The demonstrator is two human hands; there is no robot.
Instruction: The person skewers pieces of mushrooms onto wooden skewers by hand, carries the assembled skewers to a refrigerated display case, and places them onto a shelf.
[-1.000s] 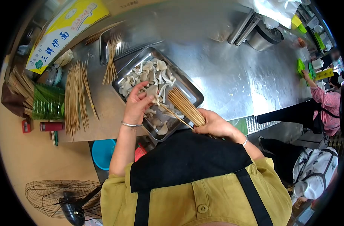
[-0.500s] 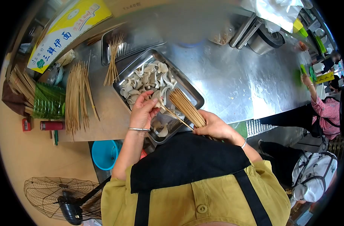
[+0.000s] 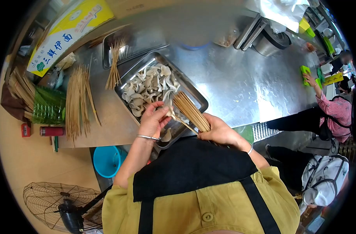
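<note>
Head: ruffled mushrooms (image 3: 150, 86) in metal tray (image 3: 192, 89); slender wooden skewers (image 3: 190, 110).

Mushroom (image 3: 171, 112) now farther along skewer (image 3: 190, 128)

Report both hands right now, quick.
Left hand: closed, pinching a mushroom in its fingers.
Right hand: closed, holding a bundle of sticks, plus one stick angled toward that mushroom.

Mustard-yellow shirt (image 3: 240, 206), short sleeves (image 3: 116, 195), round yellowish button (image 3: 207, 217) on front placket (image 3: 203, 198), plain black apron (image 3: 193, 165), two broad black straps (image 3: 146, 216), bare left hand (image 3: 151, 120), silver wrist bangle (image 3: 148, 137), bare right hand (image 3: 220, 131), slim silver-toned wristband (image 3: 251, 149).
</note>
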